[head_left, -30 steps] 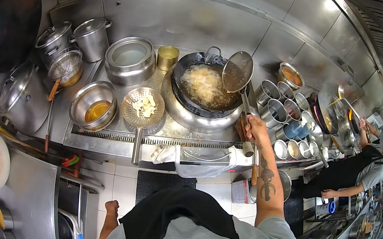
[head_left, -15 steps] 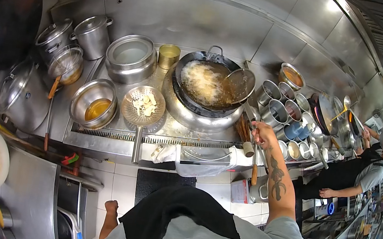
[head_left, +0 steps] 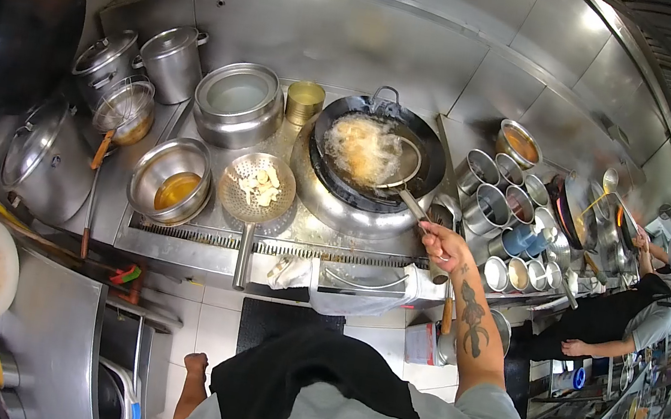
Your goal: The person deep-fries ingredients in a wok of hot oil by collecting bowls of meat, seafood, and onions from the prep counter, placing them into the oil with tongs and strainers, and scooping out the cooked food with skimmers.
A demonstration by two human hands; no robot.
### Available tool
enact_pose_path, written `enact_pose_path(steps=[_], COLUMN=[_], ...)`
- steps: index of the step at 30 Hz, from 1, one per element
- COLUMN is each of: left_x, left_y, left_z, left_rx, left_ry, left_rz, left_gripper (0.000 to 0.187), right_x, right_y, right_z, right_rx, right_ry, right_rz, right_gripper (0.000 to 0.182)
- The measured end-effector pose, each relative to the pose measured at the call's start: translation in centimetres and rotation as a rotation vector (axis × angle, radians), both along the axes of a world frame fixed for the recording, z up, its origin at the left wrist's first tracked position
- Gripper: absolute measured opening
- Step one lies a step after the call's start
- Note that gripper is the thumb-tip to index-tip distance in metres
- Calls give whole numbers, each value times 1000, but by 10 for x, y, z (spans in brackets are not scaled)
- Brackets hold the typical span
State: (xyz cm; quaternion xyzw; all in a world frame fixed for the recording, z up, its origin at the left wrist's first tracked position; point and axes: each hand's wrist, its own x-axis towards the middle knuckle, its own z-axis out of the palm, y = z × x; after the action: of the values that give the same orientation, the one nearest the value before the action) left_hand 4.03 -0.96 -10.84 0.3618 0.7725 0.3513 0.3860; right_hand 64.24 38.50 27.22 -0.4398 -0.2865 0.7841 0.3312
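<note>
My right hand (head_left: 444,247) is closed around the handle of a round wire skimmer (head_left: 410,173). The skimmer's head dips into the oil of a black wok (head_left: 435,151), against the right side of pale golden, foaming food (head_left: 358,145). What the food is, the foam hides. My left hand (head_left: 196,360) hangs low beside my body in a loose fist, with nothing seen in it. Left of the wok, a perforated ladle (head_left: 252,210) holds pale slices (head_left: 263,186), its handle over the counter's front edge.
A steel bowl with yellow liquid (head_left: 173,164), a large lidded pot (head_left: 234,121) and a gold tin (head_left: 304,103) stand left of the wok. Several steel canisters (head_left: 490,207) crowd its right. A co-worker (head_left: 643,299) stands at far right. A towel (head_left: 362,290) hangs in front.
My right hand has drawn slightly back toward me. The skimmer has moved from the wok's right rim leftward and down into the oil beside the food.
</note>
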Motion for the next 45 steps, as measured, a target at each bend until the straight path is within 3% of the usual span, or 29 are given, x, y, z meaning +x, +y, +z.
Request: enact_pose_path(steps=[7, 9, 10, 13, 16, 18, 22, 29, 34, 37, 40, 43, 45], left_x=[2, 1, -1, 13, 13, 10, 8, 0, -2, 8, 7, 9, 5], left_y=[7, 19, 23, 23, 22, 12, 5, -9, 1, 3, 10, 7, 8], left_z=[14, 19, 20, 14, 22, 29, 37, 4, 8, 21, 30, 19, 19], left_rx=[-86, -267, -229, -126, -354, -69, -359, -71, -296, -214, -313, -166, -237], left_ry=[56, -23, 4, -272, -245, 100, 488, 136, 552, 309, 429, 295, 356], left_rz=[-73, 26, 54, 446, 389, -145, -539, -129, -476, -210, -394, -134, -265], left_gripper=[19, 20, 20, 17, 15, 18, 21, 21, 14, 16, 18, 18, 15], right_x=[-15, -8, 0, 5, -9, -3, -3, -10, -22, -34, -33, -16, -7], right_y=[7, -2, -8, -20, -27, -28, -24, -19, -9, -12, -15, -16, -17], right_z=[-6, -3, -1, 3, 20, 16, 3, 8, 5, 19, 32, 27, 27], right_rx=[10, 8, 16, 17, 49, 81, 122, 189, 329, 370, 320, 307, 326], right_ry=[16, 42, 78, 65, -2, -17, -59, -263, -504, -687, -653, -482, -527], right_rz=[-39, -43, -37, -99, -144, -160, -238, -321, -296, -312, -324, -369, -365], right_gripper=[20, 20, 20, 19, 16, 16, 18, 20, 21, 23, 26, 27, 29])
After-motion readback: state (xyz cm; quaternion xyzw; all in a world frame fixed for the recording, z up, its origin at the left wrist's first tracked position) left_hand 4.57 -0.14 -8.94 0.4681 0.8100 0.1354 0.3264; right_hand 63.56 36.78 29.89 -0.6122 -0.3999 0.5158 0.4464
